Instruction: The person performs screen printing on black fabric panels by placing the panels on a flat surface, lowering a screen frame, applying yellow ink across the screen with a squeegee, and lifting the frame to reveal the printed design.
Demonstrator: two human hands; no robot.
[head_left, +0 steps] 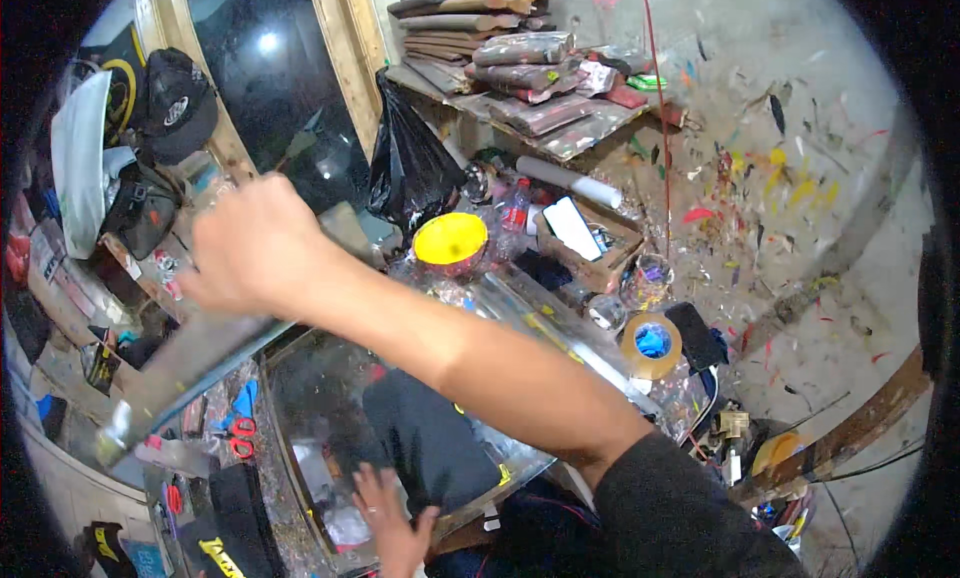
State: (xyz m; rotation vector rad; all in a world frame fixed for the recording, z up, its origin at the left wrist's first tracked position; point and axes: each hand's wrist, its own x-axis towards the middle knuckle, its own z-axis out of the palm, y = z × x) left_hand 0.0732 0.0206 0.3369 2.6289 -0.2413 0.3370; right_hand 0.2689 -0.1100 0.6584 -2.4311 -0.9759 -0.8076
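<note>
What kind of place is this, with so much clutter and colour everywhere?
Probably a painter's or craft workshop. The wall is spattered with many colours, paint-smeared boards are stacked on a shelf, and a tape roll and red scissors lie about. The right hand holds a long flat strip; the left hand presses a glass sheet.

clutter crowds the glass sheet (330,398): tape roll (651,345), yellow bowl (450,240), cardboard box (590,248).

Person's own body, head view. R arm: dark charcoal sleeve (680,508) pushed up past elbow, soft knit-like fabric, no print visible; forearm bare to right hand (255,248), no watch or glove. Left hand (395,523) bare, thin ring on one finger; its sleeve out of view.
</note>
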